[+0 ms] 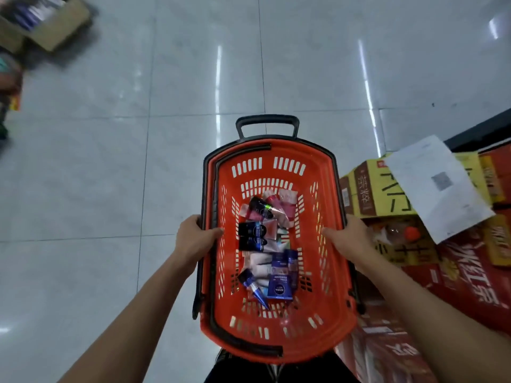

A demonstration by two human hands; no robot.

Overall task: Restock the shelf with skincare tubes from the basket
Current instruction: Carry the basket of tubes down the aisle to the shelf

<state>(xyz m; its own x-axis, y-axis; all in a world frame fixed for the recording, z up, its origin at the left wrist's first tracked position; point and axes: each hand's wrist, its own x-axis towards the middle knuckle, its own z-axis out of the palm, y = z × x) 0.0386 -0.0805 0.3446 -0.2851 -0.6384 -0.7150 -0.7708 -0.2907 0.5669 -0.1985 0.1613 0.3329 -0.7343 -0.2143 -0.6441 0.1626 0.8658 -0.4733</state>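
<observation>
An orange plastic basket (326,272) with black handles is held in front of me above the floor. My left hand (195,237) grips its left rim, thumb over the edge. My right hand (347,236) grips its right rim the same way. Several skincare tubes (265,244) lie loose on the basket's bottom: pink ones at the far end, black and blue ones in the middle, dark blue ones with a blue tube (253,286) at the near end. No shelf is in view.
Grey tiled floor (110,161) spreads to the left and ahead. Red and yellow cartons (470,266) are stacked at the right, with a white paper sheet (439,186) lying on them. An open cardboard box (47,20) sits at the far left corner.
</observation>
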